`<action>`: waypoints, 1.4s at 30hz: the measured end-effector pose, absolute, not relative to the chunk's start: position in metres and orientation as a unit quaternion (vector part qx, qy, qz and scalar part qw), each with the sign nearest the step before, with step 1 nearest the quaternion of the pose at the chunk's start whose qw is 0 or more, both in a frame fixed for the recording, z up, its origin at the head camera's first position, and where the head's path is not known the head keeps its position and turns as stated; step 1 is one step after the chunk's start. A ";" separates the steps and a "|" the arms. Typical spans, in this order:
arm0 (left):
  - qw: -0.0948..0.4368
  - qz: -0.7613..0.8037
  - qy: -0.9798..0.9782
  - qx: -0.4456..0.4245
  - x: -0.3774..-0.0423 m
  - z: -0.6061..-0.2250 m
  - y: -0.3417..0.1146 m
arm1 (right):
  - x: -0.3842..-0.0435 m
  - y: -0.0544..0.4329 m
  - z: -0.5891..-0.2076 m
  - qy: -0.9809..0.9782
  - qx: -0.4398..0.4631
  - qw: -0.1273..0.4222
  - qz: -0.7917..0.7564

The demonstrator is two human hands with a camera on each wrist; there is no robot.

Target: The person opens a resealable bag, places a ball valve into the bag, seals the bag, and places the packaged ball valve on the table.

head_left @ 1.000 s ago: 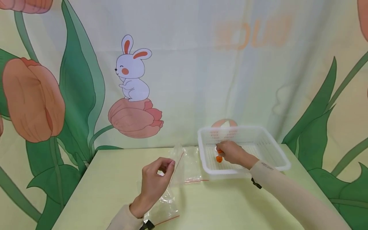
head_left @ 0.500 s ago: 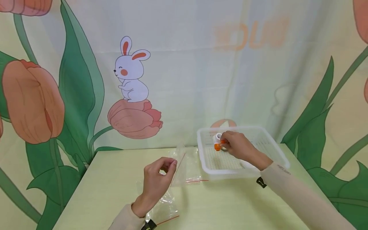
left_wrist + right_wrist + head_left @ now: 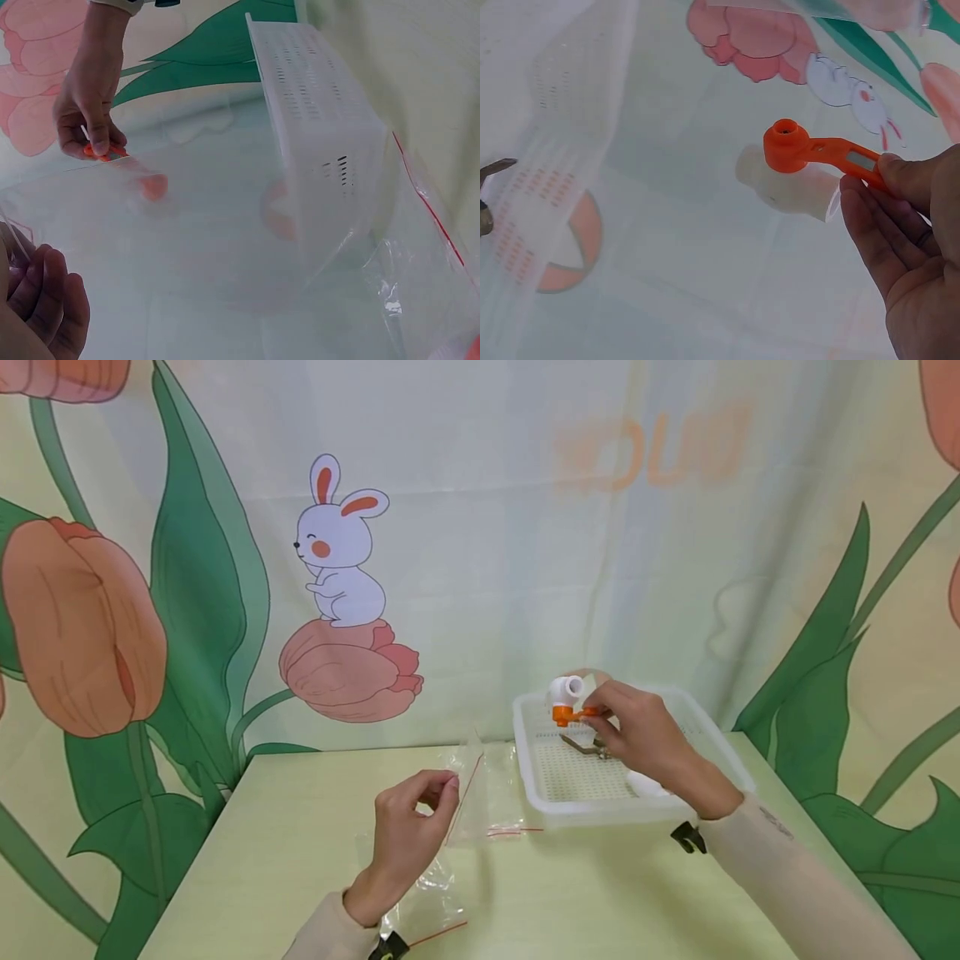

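My right hand (image 3: 648,735) pinches the orange lever handle of a white plastic ball valve (image 3: 566,691), above the left part of the basket. In the right wrist view the orange handle (image 3: 784,154) faces the camera, with thumb and fingers on its end; the white pipe body lies behind it. My left hand (image 3: 411,814) pinches the edge of a clear zip bag (image 3: 467,793) with a red seal line, left of the basket. The left wrist view shows that bag (image 3: 210,232) spread before the camera, the valve partly seen through it.
A white perforated basket (image 3: 600,812) stands at the table's back right. In it lie a metal-levered part (image 3: 581,746) and a white object (image 3: 643,783), partly hidden by my hand. Other clear zip bags lie on the table, one beside the basket (image 3: 504,793), one (image 3: 427,906) near my left wrist.
My right hand has lifted the ball valve up out of the basket. The metal-levered part and the white object have come into sight there. My left hand has barely moved.
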State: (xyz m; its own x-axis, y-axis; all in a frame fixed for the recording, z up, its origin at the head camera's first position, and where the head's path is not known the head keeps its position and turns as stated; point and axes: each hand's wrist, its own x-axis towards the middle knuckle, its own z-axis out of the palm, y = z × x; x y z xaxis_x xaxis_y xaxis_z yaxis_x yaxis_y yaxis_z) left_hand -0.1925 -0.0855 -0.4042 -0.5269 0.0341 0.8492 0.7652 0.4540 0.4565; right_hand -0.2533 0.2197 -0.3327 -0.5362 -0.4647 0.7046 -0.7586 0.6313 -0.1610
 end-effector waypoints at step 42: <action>0.418 -0.435 -0.773 -0.197 -0.204 -0.395 -0.064 | -0.158 0.174 -0.292 -0.674 0.492 0.452 0.316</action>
State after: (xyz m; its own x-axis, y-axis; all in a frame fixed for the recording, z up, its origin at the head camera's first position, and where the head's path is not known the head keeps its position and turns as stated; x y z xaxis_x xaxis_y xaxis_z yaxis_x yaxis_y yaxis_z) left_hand -0.2035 -0.0642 -0.3952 -0.5736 -0.0598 0.8169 0.6675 0.5438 0.5086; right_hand -0.1581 0.1739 -0.2925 -0.1074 -0.3776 0.9197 -0.9483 0.3167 0.0193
